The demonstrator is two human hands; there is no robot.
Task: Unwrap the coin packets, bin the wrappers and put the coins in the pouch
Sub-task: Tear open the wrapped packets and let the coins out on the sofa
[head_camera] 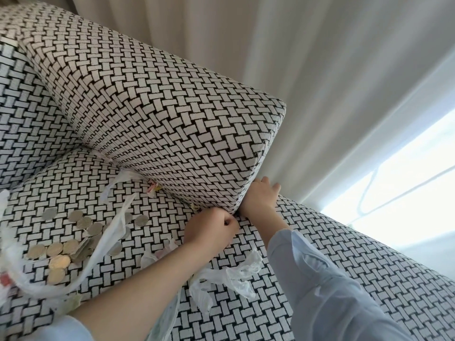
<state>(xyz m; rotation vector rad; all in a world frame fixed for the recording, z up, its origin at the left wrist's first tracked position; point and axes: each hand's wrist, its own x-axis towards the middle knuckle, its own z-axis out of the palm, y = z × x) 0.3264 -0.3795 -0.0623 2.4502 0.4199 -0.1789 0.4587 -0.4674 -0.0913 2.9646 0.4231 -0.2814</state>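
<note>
Loose coins (73, 232) lie on the sofa seat (73, 183) among torn wrappers (236, 271). The left grip (211, 227) is curled tight at the corner of the lifted cushion (160, 107); whether it holds anything I cannot tell. The right grip (261, 195) presses open-fingered against the cushion's end. If the cushion drops, coins could slip into the gap.

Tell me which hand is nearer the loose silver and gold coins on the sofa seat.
Left. The left hand is curled right of the silver and gold coins, at a corner of the black-and-white woven cushion; the right hand is farther right, against its end.
</note>
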